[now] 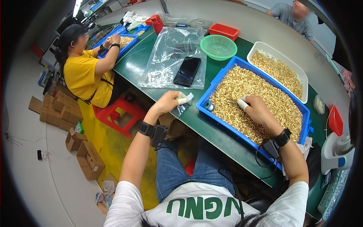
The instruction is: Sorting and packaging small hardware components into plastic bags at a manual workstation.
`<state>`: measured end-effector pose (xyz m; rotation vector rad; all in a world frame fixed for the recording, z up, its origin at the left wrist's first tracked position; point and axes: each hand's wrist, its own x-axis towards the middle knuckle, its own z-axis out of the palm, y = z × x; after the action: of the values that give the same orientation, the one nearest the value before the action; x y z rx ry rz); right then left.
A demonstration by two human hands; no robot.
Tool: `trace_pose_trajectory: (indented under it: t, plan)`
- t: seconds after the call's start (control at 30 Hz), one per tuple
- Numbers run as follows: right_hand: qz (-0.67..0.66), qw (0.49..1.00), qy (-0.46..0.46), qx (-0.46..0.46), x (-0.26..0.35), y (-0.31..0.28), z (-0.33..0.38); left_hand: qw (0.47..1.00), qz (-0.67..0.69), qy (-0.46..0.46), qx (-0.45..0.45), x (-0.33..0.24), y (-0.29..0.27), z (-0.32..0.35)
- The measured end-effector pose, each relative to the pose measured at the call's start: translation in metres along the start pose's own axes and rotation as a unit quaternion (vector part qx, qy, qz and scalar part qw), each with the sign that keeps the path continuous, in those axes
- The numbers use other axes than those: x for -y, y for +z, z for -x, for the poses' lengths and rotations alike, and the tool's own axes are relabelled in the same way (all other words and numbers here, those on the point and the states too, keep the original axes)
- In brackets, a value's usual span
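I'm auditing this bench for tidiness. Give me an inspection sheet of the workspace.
Surface: green table, crowded.
Job's things: blue tray filled with small tan parts; white tray holds more.
Clutter: black phone on a clear plastic bag, green basket, red bin.
Grippers: left hand, fingertips taped, at the table edge, pinching something small; right hand resting in the parts.
Cables: black cable below the right wrist device.
Surroundings: cardboard boxes on the floor, red stool, two seated co-workers.

Under my right hand [259, 109] was a blue tray [227, 66] of tan pieces [249, 90]; beyond my left hand [168, 101], a black phone [186, 70] and green basket [218, 47].
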<state>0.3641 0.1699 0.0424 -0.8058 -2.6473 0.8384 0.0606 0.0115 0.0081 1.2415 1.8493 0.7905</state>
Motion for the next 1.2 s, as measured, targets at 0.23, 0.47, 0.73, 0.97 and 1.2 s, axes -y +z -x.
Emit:
trace_pose_trajectory:
  t: [0.23,0.47,0.73,0.97,1.2]
  plan:
    - [-0.012,1.000,-0.017,-0.020,-0.004,0.003,0.000,0.944,-0.325,-0.005,-0.057,-0.015,-0.004,-0.005]
    - [0.000,1.000,0.017,0.014,0.002,-0.001,0.000,0.872,-0.418,0.075,-0.246,-0.030,0.015,0.008]
    - [-0.004,1.000,-0.001,0.004,-0.004,0.000,0.001,0.881,-0.342,0.221,-0.241,0.015,0.033,0.014]
    - [-0.012,1.000,0.004,-0.008,-0.002,-0.004,0.000,0.846,-0.359,0.298,-0.259,0.015,0.038,0.023]
    - [-0.050,0.997,0.021,-0.047,-0.005,0.004,-0.003,0.801,-0.418,0.342,-0.260,0.016,0.035,0.030]
